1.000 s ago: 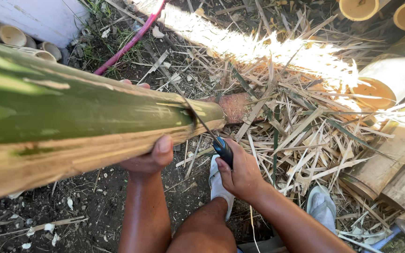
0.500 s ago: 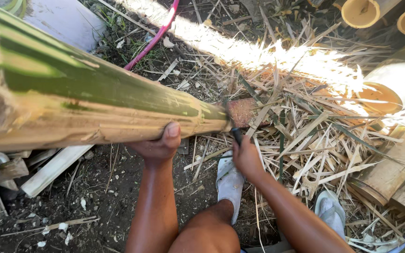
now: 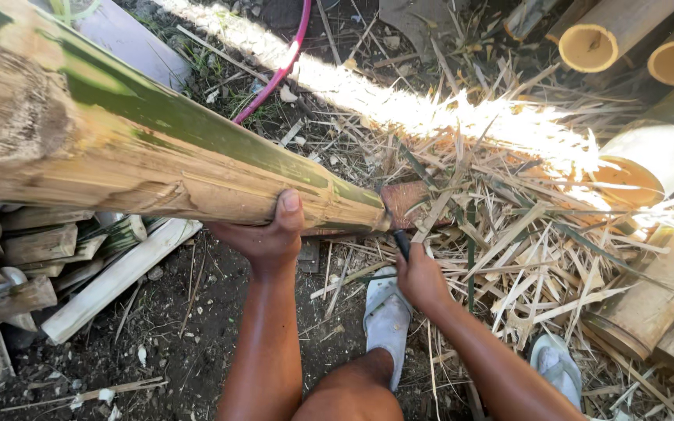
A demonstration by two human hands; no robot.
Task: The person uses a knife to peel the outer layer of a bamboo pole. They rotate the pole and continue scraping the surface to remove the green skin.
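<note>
Left hand grips thick green-and-tan bamboo pole from beneath (thumb up); right hand, near right, clenches dark-handled knife.

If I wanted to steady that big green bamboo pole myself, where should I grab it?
Probably near its narrow lower end, from underneath, as the left hand does now: the bamboo pole slopes down toward the ground and thins there, so fingers wrap more of it. Keep clear of the tip, where the right hand holds a dark-handled tool.
</note>
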